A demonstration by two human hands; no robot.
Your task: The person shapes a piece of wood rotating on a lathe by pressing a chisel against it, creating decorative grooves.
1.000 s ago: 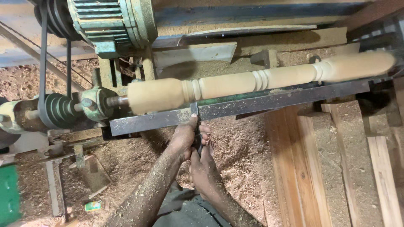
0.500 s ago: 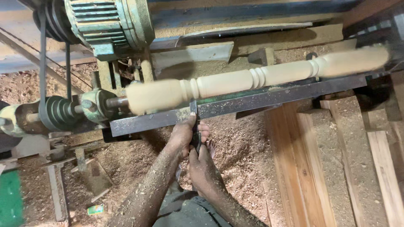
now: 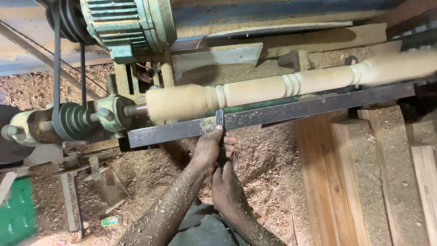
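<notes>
A pale turned wooden spindle (image 3: 273, 89) spins on a lathe, blurred at its right end. A flat metal chisel (image 3: 220, 119) lies across the dark steel tool rest (image 3: 296, 111), its tip against the spindle near the beads beside the thick left end. My left hand (image 3: 210, 148) grips the chisel just below the rest. My right hand (image 3: 226, 182) holds the chisel's handle lower down, closer to my body. Both forearms are coated in sawdust.
A green electric motor (image 3: 127, 25) sits above, with belts (image 3: 57, 64) running to a stepped pulley (image 3: 73, 120) on the headstock at left. Sawdust covers the floor. Wooden planks (image 3: 332, 182) lie at right. A green container (image 3: 16, 212) is at lower left.
The view has shifted slightly. My hands and the chisel stay at the same place on the rest, beside the spindle's thick left end.
</notes>
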